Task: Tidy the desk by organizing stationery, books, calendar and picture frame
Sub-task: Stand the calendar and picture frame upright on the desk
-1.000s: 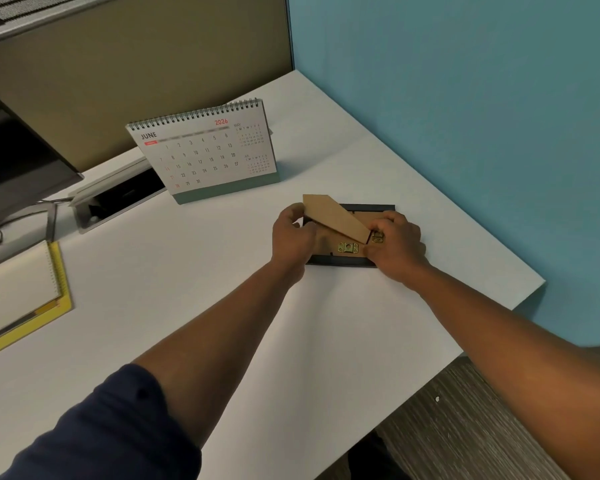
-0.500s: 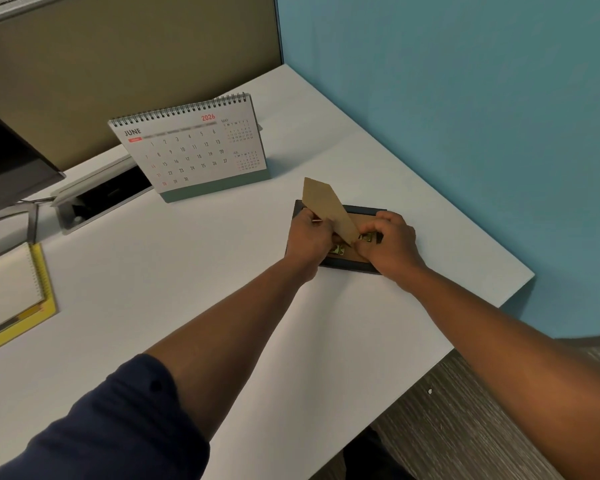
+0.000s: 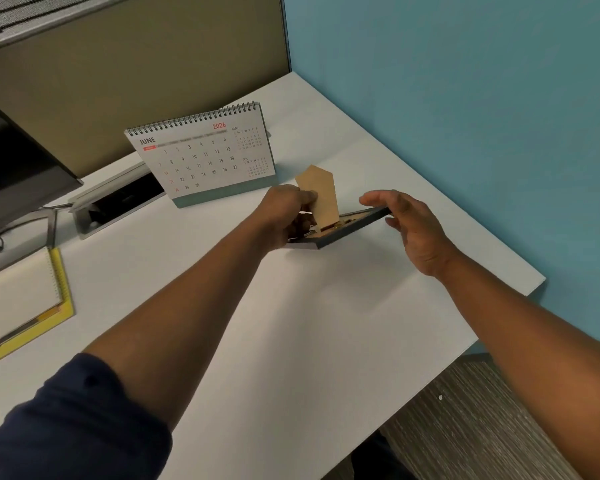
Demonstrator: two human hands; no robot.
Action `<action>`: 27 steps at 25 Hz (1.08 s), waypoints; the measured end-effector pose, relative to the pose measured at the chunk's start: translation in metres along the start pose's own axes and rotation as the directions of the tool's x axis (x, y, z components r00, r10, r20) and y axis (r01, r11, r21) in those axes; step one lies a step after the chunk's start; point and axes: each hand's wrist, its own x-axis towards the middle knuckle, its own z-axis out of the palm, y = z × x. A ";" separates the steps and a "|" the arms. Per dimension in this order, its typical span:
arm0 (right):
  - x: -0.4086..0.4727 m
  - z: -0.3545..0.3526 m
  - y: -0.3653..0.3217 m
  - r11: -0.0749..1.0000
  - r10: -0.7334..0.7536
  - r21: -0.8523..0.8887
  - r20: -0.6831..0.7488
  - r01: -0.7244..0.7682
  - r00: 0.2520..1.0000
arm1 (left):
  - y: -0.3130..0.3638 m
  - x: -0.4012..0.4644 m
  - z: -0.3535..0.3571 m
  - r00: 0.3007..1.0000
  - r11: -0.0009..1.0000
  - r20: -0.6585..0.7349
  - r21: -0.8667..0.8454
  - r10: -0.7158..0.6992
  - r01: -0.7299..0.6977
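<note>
Head view, looking down on a white desk set in a corner between a tan partition and a blue wall. Picture frame sits just past centre, toward 1 o'clock of the frame's middle, back side up, its right end tilted up off the desk and its left end low; whether that end touches the surface cannot be told. Its brown easel stand is swung upright from the backing. Left hand comes in from 7 o'clock, fingers curled, pinching the stand's left edge and gripping the frame's left end. Right hand comes in from 4 o'clock, fingers spread and fairly straight, thumb over the frame's raised right corner, fingers just beside or under that edge; no closed grip visible. Desk calendar, showing June 2026, stands upright at 11 o'clock of the frame, near it but apart. Cable tray opening lies at 9 o'clock of the calendar. Spiral notebook on a yellow cover lies at the desk's left edge, below a dark monitor. Blue sleeve at bottom left.
</note>
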 end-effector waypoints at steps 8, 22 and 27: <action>0.001 0.025 -0.016 0.987 0.031 0.146 0.262 -0.071 0.965 | 0.008 0.000 -0.013 0.897 0.967 0.362 0.078 -0.254 0.243; 0.014 0.039 -0.001 0.961 0.159 0.220 0.049 -0.166 0.986 | -0.024 0.002 -0.023 0.977 0.992 0.211 -0.123 0.006 0.020; 0.021 0.040 0.008 0.947 0.210 0.246 0.010 -0.206 0.978 | -0.040 -0.005 -0.022 0.967 0.969 0.239 -0.244 0.092 -0.032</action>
